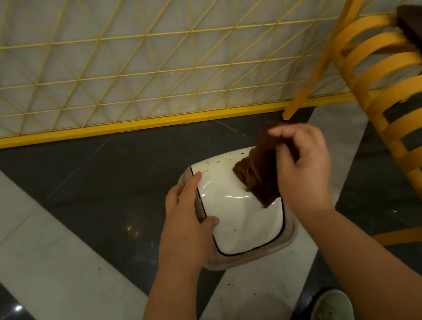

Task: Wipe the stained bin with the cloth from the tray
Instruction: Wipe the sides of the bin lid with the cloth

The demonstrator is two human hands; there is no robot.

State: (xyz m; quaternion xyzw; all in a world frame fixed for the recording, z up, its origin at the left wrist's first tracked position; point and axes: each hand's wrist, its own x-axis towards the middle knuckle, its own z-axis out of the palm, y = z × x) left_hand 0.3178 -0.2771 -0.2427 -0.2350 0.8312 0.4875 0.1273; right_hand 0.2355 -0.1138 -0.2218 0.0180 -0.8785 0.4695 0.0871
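bin: white swing-lid bin (pixel 237 211) sat on the tiled floor (pixel 52 258), specks near the lid's far edge | left hand (pixel 185 215) gripped its left rim; right hand (pixel 303 169) pinched the brown cloth (pixel 259 179) at the lid's right edge | risk: lid could probably tip under pressure; cloth might skip the specks

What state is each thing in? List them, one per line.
bin: lid shut, still speckled with dark specks, steadied by the left hand.
cloth: bunched, hanging onto the lid's far right side.
left hand: gripping the bin's left edge.
right hand: pinching the cloth.
chair: standing at right, nobody on it.
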